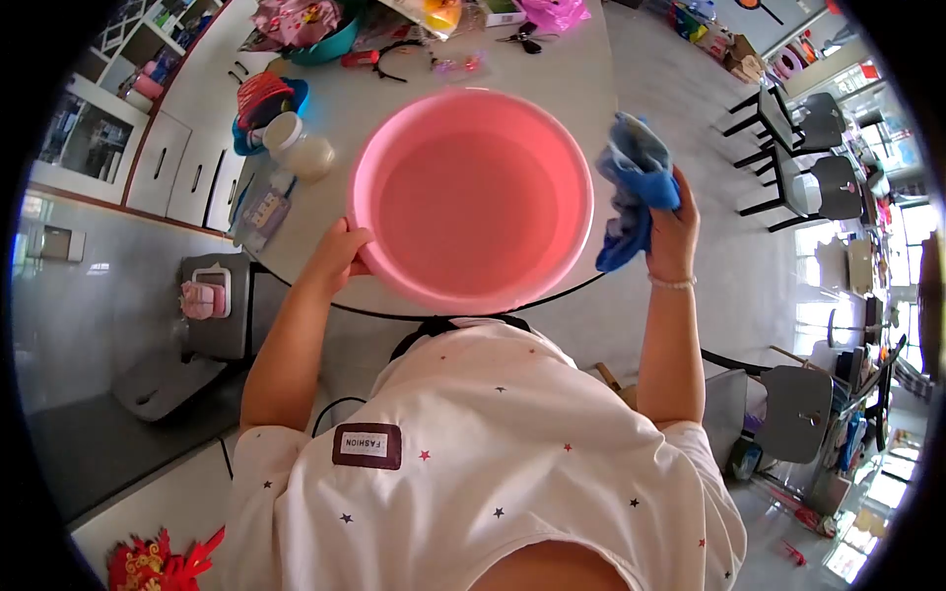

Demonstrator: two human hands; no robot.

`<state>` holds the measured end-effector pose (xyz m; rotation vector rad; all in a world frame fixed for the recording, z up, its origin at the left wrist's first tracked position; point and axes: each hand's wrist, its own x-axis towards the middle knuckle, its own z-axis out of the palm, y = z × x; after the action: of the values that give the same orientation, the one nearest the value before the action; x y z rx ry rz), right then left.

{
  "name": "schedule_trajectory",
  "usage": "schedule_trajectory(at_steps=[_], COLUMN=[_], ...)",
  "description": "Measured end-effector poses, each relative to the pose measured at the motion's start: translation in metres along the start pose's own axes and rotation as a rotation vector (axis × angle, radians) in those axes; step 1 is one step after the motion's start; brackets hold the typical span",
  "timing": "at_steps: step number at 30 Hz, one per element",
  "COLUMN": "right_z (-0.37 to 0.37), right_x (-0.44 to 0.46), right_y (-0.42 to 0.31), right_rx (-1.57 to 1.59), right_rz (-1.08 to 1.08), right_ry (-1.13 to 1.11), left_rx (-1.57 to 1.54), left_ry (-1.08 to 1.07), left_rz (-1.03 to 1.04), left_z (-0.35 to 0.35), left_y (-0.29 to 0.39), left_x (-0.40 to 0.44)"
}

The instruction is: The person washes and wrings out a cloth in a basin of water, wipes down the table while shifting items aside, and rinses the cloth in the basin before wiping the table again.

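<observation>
1. Right now, holding a big pink basin with the left hand, with the thumb at the rim and the other fingers partly hidden.
2. Gripping a bunched blue cloth in the right hand, just beside the basin on its right, not touching it.
3. Keeping the basin in front of the white starry shirt, above the near edge of the pale surface. Cannot tell about it resting there or being held up.
4. Showing only smooth pink inside the basin; cannot tell about any water.
5. Also seeing a jar with a white lid and a flat packet, both left of the basin.
6. Seems to be at a holding step, with one hand for each thing.
7. For any next move, probably needs a tight hold on the rim, a level basin in case of water, and a snug grip on the cloth.
</observation>
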<state>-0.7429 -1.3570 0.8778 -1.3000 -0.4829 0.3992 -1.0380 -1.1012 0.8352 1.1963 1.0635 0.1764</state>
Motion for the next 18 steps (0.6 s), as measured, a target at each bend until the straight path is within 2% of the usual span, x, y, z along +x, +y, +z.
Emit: schedule_trajectory(at_steps=[2,4,5,6,8,10,11,14,16,17,18], right_z=[0.031,0.072,0.09,0.109,0.148,0.168,0.176,0.206,0.211,0.212,0.213], right_x=[0.009,0.007,0.003,0.001,-0.009,-0.008,-0.002,-0.011,-0.013,-0.013,-0.014], right_y=[0.02,0.026,0.02,0.027,0.025,0.053,0.085,0.095,0.112,0.12,0.118], right_rx=[-0.084,-0.097,-0.062,-0.047,-0.124,-0.356,-0.506,-0.871,-0.994,-1.057,-1.155], right_rz=[-0.107,-0.086,0.098,0.13,0.17,0.107,0.04,-0.001,-0.094,-0.137,-0.193], right_ry=[-0.049,-0.183,-0.298,-0.357,-0.461,-0.636,-0.671,-0.68,-0.612,-0.579,-0.619], left_rx=[0.039,0.105,0.115,0.126,0.173,0.243,0.283,0.377,0.392,0.526,0.752], left_ry=[0.044,0.081,0.091,0.1,0.14,0.198,0.247,0.351,0.368,0.436,0.57], left_rz=[-0.037,-0.051,-0.022,0.007,0.053,0.084,0.103,0.189,0.278,0.283,0.375], left_z=[-0.034,-0.062,-0.073,-0.084,-0.103,-0.118,-0.123,-0.128,-0.129,-0.13,-0.124], left_y=[-0.014,-0.019,-0.02,-0.02,-0.019,-0.017,-0.01,0.012,0.019,0.021,0.022], left_x=[0.002,0.005,0.007,0.01,0.023,0.042,0.046,0.06,0.071,0.077,0.076])
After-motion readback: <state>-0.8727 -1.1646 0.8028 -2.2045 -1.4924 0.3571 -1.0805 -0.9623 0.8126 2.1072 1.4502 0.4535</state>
